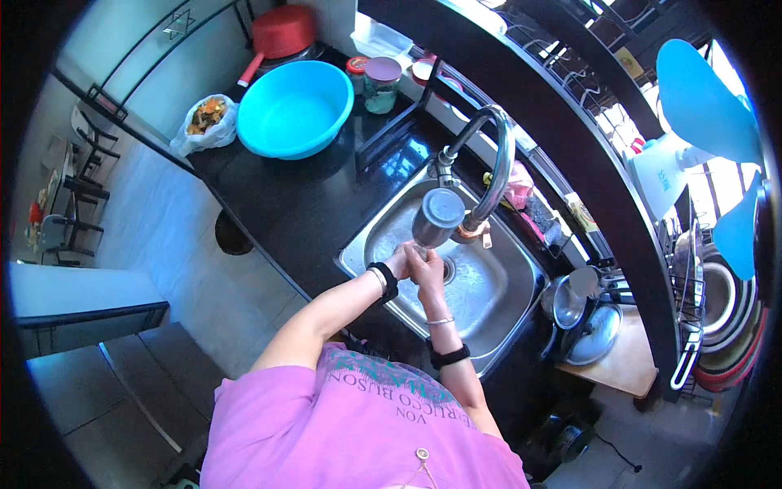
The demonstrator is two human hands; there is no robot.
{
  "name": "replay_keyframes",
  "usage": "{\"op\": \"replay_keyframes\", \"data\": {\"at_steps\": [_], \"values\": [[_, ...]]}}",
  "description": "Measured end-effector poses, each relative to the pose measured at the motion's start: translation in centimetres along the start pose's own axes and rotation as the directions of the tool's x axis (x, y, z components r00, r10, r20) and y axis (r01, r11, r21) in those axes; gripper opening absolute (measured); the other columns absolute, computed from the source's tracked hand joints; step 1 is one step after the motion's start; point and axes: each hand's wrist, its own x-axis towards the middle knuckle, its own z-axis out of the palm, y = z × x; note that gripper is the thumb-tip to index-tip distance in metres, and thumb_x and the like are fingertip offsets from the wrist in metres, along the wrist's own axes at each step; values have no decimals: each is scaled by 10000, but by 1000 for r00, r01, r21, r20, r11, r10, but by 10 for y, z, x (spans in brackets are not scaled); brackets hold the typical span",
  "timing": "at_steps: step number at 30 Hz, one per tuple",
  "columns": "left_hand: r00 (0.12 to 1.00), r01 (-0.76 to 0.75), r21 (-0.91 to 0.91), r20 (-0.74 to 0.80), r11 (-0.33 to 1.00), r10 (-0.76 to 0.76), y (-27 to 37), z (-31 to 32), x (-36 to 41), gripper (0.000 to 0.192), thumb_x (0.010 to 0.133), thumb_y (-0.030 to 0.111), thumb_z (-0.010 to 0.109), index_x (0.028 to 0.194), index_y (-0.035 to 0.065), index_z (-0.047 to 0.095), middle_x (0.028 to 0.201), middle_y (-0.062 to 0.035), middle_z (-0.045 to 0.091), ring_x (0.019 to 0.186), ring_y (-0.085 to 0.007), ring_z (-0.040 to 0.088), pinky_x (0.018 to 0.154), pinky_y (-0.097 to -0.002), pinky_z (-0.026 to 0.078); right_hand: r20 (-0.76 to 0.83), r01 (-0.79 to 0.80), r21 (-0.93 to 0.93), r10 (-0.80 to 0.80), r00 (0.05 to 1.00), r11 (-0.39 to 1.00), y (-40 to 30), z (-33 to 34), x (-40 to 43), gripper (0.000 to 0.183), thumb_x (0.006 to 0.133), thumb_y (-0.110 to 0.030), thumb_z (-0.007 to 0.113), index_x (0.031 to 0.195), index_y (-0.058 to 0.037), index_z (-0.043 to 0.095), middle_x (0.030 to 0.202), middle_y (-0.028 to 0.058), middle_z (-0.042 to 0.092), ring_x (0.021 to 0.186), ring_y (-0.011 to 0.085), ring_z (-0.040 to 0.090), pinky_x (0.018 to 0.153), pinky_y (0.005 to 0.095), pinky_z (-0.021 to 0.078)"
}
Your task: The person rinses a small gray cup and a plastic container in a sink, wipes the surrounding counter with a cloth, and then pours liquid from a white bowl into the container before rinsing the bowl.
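My left hand (400, 260) and my right hand (427, 269) meet over the stainless steel sink (489, 342), fingers against fingers. Just beyond them is a grey cylinder with a round cap (441, 211), which looks like a filter fitted to the tap. It covers part of my fingertips. Whether a small thing lies between my fingers cannot be made out. The chrome tap (506, 162) arches down beside the cylinder. Wet, shiny patches show on the basin floor around the drain (449, 270).
A blue plastic basin (293, 113) stands on the black countertop (275, 202), beside a plastic bag of food scraps (208, 116) and a red pot (284, 30). Lidded jars (382, 85) stand behind. Right of the sink are strainers (568, 302) and a pot lid (595, 333). A dark shelf (580, 134) overhangs.
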Motion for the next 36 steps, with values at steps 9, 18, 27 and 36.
{"op": "replay_keyframes", "data": {"at_steps": [9, 18, 27, 36], "values": [[940, -249, 624, -29, 741, 341, -15, 32, -14, 249, 806, 172, 568, 980, -5, 568, 843, -40, 597, 726, -115, 548, 636, -298, 457, -185, 119, -773, -400, 898, 623, 101, -82, 67, 260, 752, -245, 550, 753, 8, 608, 708, 216, 603, 645, 383, 580, 559, 425, 444], [898, -145, 987, 163, -75, 409, -4, -29, -10, 693, 604, 296, 749, 1182, 45, 461, 1190, -304, 434, 1212, -359, 317, 949, -405, 322, 149, -400, 231, 374, 915, 887, 14, -62, 35, 169, 820, -146, 461, 871, -29, 571, 800, 51, 578, 650, 138, 570, 562, 307, 509], [910, -155, 985, 111, 81, 400, 26, 20, -35, 263, 635, 73, 591, 896, 47, 594, 830, -183, 596, 827, -348, 540, 739, -401, 439, 295, 419, -344, -327, 898, 840, -28, -98, 78, 155, 755, -89, 591, 890, -13, 589, 807, 33, 610, 737, 153, 571, 686, 300, 456], [707, -328, 937, 328, -121, 626, 27, 27, -37, 206, 614, 8, 583, 813, 31, 535, 788, -165, 524, 793, -343, 528, 684, -410, 426, 398, 573, -333, -439, 805, 749, -58, -91, 171, 217, 863, -124, 523, 1006, 30, 577, 990, 99, 617, 899, 188, 580, 783, 289, 457]]}}
